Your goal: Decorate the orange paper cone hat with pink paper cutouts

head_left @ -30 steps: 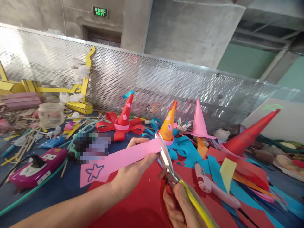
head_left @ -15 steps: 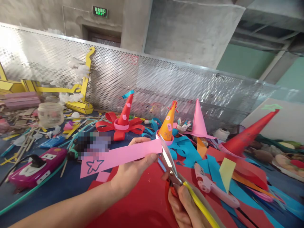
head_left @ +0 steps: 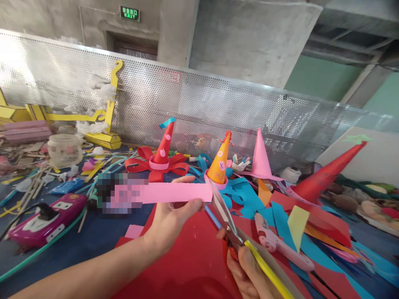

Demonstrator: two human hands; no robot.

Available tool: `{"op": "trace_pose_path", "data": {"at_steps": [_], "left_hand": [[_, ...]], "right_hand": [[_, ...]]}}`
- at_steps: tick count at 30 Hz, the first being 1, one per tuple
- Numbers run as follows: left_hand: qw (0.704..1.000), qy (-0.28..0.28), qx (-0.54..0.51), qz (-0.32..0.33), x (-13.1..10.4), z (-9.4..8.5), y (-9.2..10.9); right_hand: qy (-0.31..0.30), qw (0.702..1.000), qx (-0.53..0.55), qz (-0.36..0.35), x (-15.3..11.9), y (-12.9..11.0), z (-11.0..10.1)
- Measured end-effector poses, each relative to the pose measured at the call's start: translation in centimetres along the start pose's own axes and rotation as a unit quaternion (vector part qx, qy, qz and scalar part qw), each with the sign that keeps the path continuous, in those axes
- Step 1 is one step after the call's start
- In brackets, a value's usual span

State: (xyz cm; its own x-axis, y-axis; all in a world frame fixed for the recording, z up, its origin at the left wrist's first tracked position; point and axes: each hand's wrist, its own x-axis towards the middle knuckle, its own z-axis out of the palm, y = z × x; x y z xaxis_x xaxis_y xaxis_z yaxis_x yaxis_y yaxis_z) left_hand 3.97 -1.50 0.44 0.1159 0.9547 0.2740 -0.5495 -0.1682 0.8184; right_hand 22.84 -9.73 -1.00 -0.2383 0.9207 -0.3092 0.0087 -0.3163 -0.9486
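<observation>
My left hand [head_left: 171,220] pinches a pink paper strip [head_left: 177,193] between thumb and fingers near its right end. The strip lies almost level, and its left part is blurred out. My right hand [head_left: 246,265] is closed on the scissors [head_left: 229,222], which have one yellow handle and one red handle. Their blades point up and left, with the tips at the strip's right end. Under both hands lies a large red sheet [head_left: 190,249]. Just behind the blades stands an orange paper cone hat [head_left: 219,166] with a pink rim.
A pink glue gun [head_left: 280,247] lies to the right among blue and red paper scraps. Red cones [head_left: 162,149] and a pink cone [head_left: 261,160] stand behind. At left are a purple power strip [head_left: 50,218] and a clear jar [head_left: 65,151].
The pink strip's left end has swung up, so the strip is now nearly level and its drawn star is blurred out. My right hand and the scissors have shifted slightly right and down.
</observation>
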Motion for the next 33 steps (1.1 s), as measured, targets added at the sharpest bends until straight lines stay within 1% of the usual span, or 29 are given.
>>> {"op": "trace_pose_path", "data": {"at_steps": [4, 8, 14, 18, 23, 26, 28, 33], "left_hand": [[1.000, -0.001, 0.006, -0.004, 0.2, -0.1, -0.1], [1.000, 0.008, 0.002, -0.009, 0.2, -0.1, -0.1], [1.000, 0.010, 0.009, -0.024, 0.1, 0.0, 0.0], [1.000, 0.008, 0.018, -0.024, 0.2, -0.1, 0.0], [1.000, 0.006, 0.017, -0.019, 0.3, 0.0, 0.1], [1.000, 0.012, 0.006, -0.017, 0.3, 0.1, 0.2], [1.000, 0.013, 0.004, -0.019, 0.3, 0.2, 0.3], [1.000, 0.009, 0.009, -0.018, 0.4, 0.1, 0.2]], "right_hand": [[0.031, 0.999, -0.015, -0.011, -0.1, 0.2, -0.2], [0.038, 0.999, -0.001, 0.004, 0.0, 1.1, -1.0], [-0.017, 0.997, 0.051, 0.058, 1.2, 1.8, -2.2], [-0.069, 0.992, 0.045, 0.098, 2.3, 1.5, -2.8], [-0.098, 0.989, 0.029, 0.109, 2.3, 0.2, -3.4], [-0.110, 0.988, 0.022, 0.103, 1.9, -0.4, -3.3], [-0.098, 0.991, 0.016, 0.084, 1.5, -0.4, -2.8], [0.002, 1.000, -0.010, 0.009, -0.1, -0.3, -1.0]]}}
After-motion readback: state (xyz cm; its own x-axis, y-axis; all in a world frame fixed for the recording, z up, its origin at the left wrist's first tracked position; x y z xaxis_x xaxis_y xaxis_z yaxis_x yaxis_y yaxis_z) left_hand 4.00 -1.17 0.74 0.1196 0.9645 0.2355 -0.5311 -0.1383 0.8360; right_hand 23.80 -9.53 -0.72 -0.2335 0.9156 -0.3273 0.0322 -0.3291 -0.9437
